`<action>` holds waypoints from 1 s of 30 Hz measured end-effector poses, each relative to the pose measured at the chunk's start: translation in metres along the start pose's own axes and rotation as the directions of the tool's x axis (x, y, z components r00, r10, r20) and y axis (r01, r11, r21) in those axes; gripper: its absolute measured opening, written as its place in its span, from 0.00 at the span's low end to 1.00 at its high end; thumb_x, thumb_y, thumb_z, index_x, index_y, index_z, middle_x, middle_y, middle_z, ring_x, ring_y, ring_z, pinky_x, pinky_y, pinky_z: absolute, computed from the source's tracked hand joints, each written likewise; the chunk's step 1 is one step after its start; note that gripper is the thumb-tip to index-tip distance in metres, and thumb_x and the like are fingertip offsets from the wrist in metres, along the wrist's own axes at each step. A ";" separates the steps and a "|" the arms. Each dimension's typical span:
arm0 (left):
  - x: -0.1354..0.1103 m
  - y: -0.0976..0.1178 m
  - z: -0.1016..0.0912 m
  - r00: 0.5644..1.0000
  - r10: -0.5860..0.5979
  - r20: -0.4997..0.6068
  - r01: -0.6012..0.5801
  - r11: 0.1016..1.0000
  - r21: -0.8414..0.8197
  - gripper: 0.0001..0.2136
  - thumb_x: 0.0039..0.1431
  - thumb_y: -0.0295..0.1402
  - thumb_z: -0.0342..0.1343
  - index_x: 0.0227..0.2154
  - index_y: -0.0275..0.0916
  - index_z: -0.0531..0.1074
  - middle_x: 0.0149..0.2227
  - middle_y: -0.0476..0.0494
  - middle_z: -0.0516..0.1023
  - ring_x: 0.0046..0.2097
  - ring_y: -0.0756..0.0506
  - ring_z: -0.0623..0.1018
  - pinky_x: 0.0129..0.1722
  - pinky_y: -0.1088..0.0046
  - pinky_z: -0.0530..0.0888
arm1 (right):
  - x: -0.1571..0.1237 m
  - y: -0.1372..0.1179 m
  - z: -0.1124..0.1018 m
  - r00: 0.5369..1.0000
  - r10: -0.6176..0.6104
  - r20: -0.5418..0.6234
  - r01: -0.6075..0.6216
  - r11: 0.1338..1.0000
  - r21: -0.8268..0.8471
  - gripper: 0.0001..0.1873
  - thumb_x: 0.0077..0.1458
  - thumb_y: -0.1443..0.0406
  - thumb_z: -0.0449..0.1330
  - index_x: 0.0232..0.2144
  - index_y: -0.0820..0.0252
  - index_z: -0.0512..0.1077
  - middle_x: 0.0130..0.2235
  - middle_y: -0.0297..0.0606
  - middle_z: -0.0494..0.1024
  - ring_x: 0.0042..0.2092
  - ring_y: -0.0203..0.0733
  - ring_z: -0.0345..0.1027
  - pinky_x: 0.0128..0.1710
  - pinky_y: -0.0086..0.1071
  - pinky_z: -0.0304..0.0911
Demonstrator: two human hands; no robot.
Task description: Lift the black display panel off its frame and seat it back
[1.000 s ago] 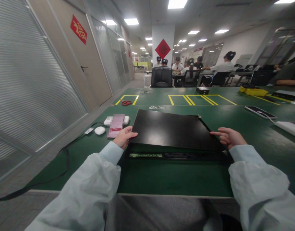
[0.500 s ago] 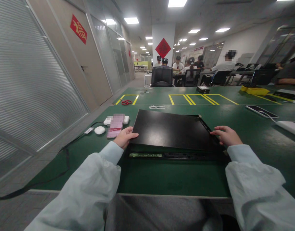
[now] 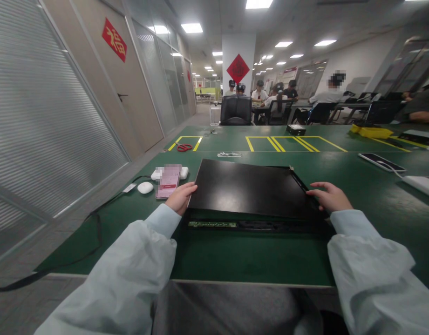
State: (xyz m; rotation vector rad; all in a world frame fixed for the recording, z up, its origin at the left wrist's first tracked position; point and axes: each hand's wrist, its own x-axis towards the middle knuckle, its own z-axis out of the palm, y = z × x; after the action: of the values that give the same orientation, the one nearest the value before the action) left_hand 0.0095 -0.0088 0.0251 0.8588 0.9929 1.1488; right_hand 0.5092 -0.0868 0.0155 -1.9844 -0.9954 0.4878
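Gripping L edge of panel (image 3: 242,188) w/ L hand (image 3: 181,196), pinched btwn thumb & fingers. Holding it askew over frame (image 3: 298,179), dark face up w/ a pale glare near the middle, slightly raised at L. Resting at R end on or in frame, can't tell which. Touching R side of frame w/ R hand (image 3: 331,197), fingers half curled, tips right by panel's R edge; can't tell if pinching or only touching.

Can see green board (image 3: 212,224) along near strip of frame, L half, just below panel's near edge. Got it all on green table (image 3: 252,260), mid, nr front edge.

Nr L hand, see pink-screened phone (image 3: 169,181), partly over white item (image 3: 184,173). Further L, see white case (image 3: 145,187), then strap (image 3: 98,228) w/ white tag (image 3: 129,188), running off table's L edge. Beyond panel, see small strip (image 3: 229,154), too blurred to ID, & red scissors (image 3: 184,148) by yellow tape (image 3: 280,137). Well R of R hand, see dark-screened phone (image 3: 381,162) & white device (image 3: 424,185). At far edge, see black box (image 3: 296,130) & yellow tray (image 3: 371,131). In bkgd, see chair (image 3: 235,110) & several seated co-workers (image 3: 259,94).
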 end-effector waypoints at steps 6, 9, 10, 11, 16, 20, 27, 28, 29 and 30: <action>0.003 -0.001 -0.008 0.999 -0.003 0.051 0.003 1.000 0.003 0.18 0.46 0.24 0.76 0.42 0.39 0.86 0.38 0.39 0.92 0.47 0.32 0.92 0.47 0.59 0.88 | -0.005 -0.009 -0.006 0.996 0.094 -0.013 -0.094 0.995 -0.025 0.21 0.50 0.60 0.73 0.48 0.54 0.83 0.20 0.29 0.72 0.20 0.43 0.68 0.22 0.35 0.62; 0.003 -0.001 -0.008 0.997 -0.005 0.075 0.006 1.000 -0.001 0.20 0.46 0.24 0.76 0.45 0.38 0.86 0.39 0.39 0.92 0.47 0.32 0.92 0.48 0.58 0.87 | -0.004 -0.007 -0.006 0.996 0.092 -0.010 -0.092 0.995 -0.034 0.21 0.49 0.60 0.74 0.47 0.55 0.84 0.21 0.30 0.73 0.19 0.43 0.68 0.22 0.36 0.63; 0.002 -0.001 -0.008 0.997 -0.008 0.083 0.009 1.000 -0.001 0.21 0.46 0.24 0.76 0.46 0.37 0.86 0.40 0.39 0.92 0.47 0.33 0.92 0.49 0.58 0.87 | -0.003 -0.007 -0.005 0.996 0.088 -0.009 -0.088 0.995 -0.040 0.20 0.48 0.60 0.74 0.45 0.55 0.84 0.21 0.31 0.74 0.19 0.43 0.67 0.22 0.36 0.63; 0.002 0.000 -0.008 0.996 -0.011 0.089 0.011 1.000 -0.001 0.21 0.46 0.24 0.76 0.47 0.36 0.86 0.41 0.38 0.92 0.47 0.33 0.92 0.49 0.58 0.87 | -0.003 -0.007 -0.005 0.996 0.084 -0.007 -0.084 0.995 -0.045 0.18 0.47 0.61 0.73 0.43 0.56 0.85 0.21 0.31 0.75 0.19 0.42 0.67 0.22 0.36 0.63; 0.000 0.001 -0.006 0.995 -0.016 0.097 0.015 1.000 0.014 0.23 0.50 0.24 0.74 0.51 0.33 0.85 0.44 0.35 0.93 0.49 0.34 0.92 0.51 0.60 0.87 | -0.005 -0.010 -0.006 0.997 0.076 -0.008 -0.077 0.996 -0.053 0.12 0.48 0.61 0.70 0.37 0.57 0.85 0.25 0.33 0.80 0.18 0.39 0.65 0.22 0.35 0.62; -0.001 0.000 -0.006 0.996 -0.010 0.090 0.006 0.999 0.035 0.24 0.51 0.25 0.74 0.53 0.32 0.85 0.41 0.36 0.92 0.48 0.34 0.92 0.52 0.58 0.87 | -0.003 -0.007 -0.007 0.999 0.046 -0.002 -0.046 0.998 -0.053 0.13 0.47 0.61 0.70 0.37 0.57 0.85 0.32 0.37 0.85 0.19 0.37 0.66 0.22 0.34 0.63; -0.001 0.000 -0.005 0.998 -0.005 0.061 0.002 0.999 0.047 0.21 0.54 0.25 0.72 0.53 0.33 0.85 0.41 0.37 0.92 0.50 0.33 0.92 0.55 0.56 0.87 | -0.001 -0.006 -0.005 0.996 0.080 -0.024 -0.082 0.990 -0.113 0.13 0.49 0.61 0.70 0.39 0.56 0.87 0.34 0.38 0.86 0.21 0.37 0.67 0.23 0.34 0.64; -0.001 0.000 -0.004 0.998 -0.003 0.056 0.000 0.999 0.052 0.21 0.54 0.25 0.72 0.52 0.33 0.85 0.41 0.36 0.92 0.51 0.33 0.92 0.56 0.56 0.87 | -0.002 -0.007 -0.005 0.997 0.077 -0.027 -0.080 0.990 -0.113 0.14 0.49 0.61 0.70 0.39 0.57 0.86 0.34 0.38 0.86 0.21 0.37 0.67 0.23 0.34 0.64; -0.001 -0.001 -0.004 0.999 -0.001 0.054 -0.002 0.998 0.057 0.20 0.54 0.25 0.73 0.52 0.33 0.86 0.41 0.36 0.92 0.51 0.33 0.92 0.56 0.56 0.87 | -0.003 -0.008 -0.004 0.997 0.072 -0.030 -0.075 0.991 -0.110 0.13 0.49 0.61 0.70 0.39 0.57 0.86 0.33 0.37 0.85 0.21 0.37 0.67 0.23 0.34 0.64; -0.001 -0.002 -0.004 0.998 0.002 0.056 -0.005 0.998 0.063 0.20 0.54 0.25 0.73 0.52 0.33 0.86 0.41 0.36 0.92 0.52 0.32 0.91 0.57 0.56 0.87 | -0.004 -0.010 -0.004 0.997 0.068 -0.033 -0.072 0.992 -0.106 0.13 0.49 0.61 0.70 0.38 0.56 0.86 0.32 0.36 0.85 0.20 0.37 0.67 0.23 0.34 0.64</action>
State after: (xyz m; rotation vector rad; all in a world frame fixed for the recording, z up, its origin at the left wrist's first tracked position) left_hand 0.0059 -0.0101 0.0224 0.9387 0.9859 1.0957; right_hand 0.5048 -0.0885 0.0254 -2.1218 -0.9537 0.4504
